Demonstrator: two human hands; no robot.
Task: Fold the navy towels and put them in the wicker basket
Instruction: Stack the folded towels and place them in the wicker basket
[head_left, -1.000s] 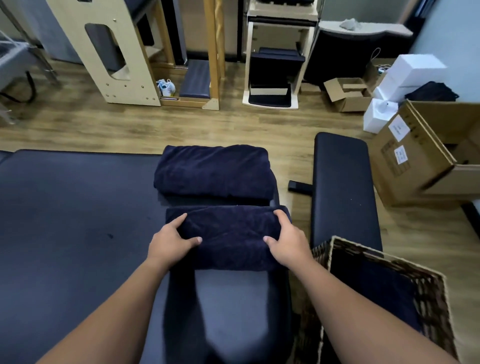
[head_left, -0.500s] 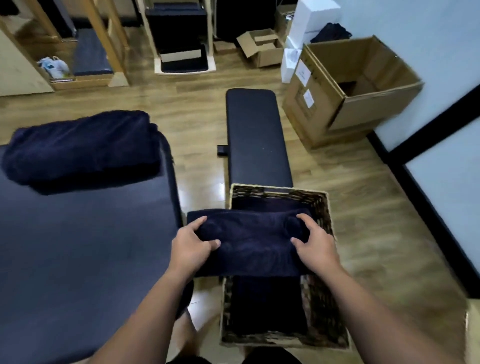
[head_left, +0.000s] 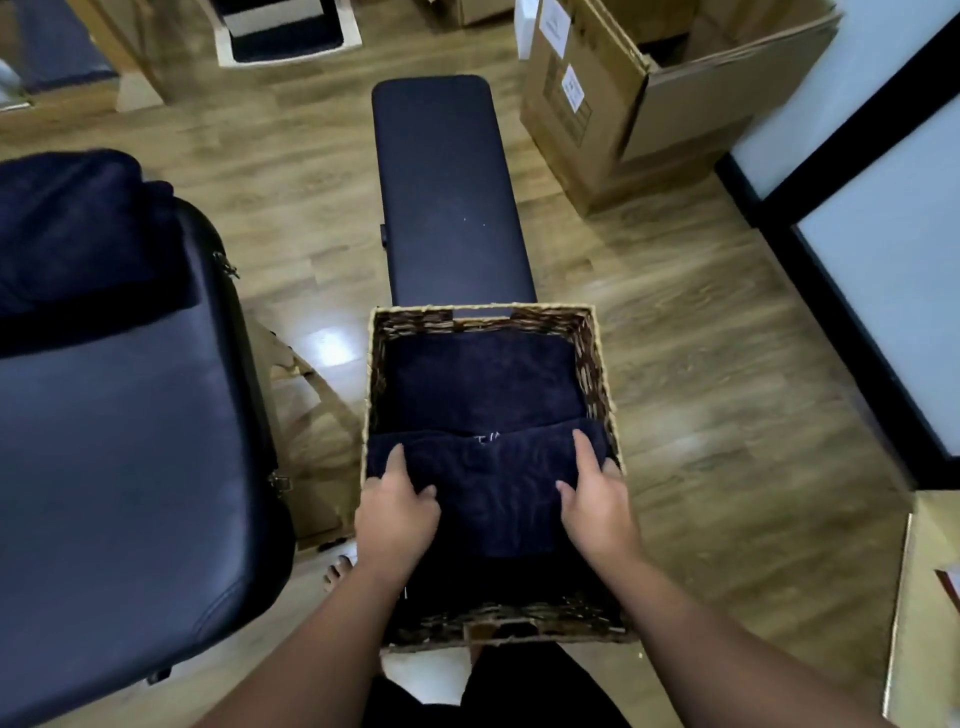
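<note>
The folded navy towel (head_left: 488, 486) is held crosswise over the near half of the wicker basket (head_left: 597, 358) — long axis left to right, spanning wall to wall. It is gripped at either end, left hand (head_left: 397, 506) and right hand (head_left: 597, 501) equally near. Another towel (head_left: 483, 382) lies in the far half; one more (head_left: 78, 228) waits on the padded table (head_left: 130, 467).

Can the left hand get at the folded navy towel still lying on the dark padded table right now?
Probably not yet: the left hand grips the folded navy towel over the wicker basket. The other navy towel lies uncovered on the padded table.
</note>
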